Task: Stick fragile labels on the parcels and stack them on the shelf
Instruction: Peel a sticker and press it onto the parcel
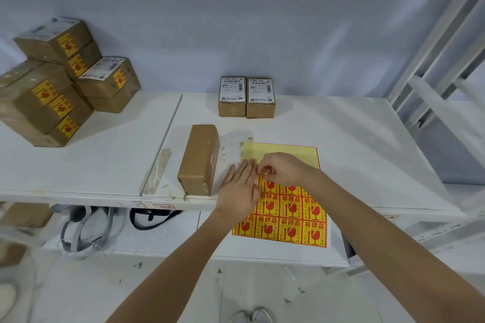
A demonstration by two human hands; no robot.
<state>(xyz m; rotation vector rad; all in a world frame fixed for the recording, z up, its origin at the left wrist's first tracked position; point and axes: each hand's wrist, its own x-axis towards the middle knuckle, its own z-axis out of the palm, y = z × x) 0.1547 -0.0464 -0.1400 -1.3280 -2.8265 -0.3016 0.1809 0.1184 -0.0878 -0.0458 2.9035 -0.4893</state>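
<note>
Your left hand lay flat, fingers straight, pinning the fragile label sheet on the table; your right hand pinched a label corner. Fast peeling risked tearing it. The unlabelled parcel stood just left.

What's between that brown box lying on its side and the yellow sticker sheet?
In the head view, the left hand lies flat between the brown parcel and the sticker sheet.

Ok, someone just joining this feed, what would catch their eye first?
Probably the yellow-and-red fragile label sheet at the shelf's front edge, where the left hand presses it flat while the right hand pinches at a label on it. Next, the stack of labelled parcels at far left. Then the plain parcel just left of the sheet and two unlabelled parcels by the back wall.
</note>
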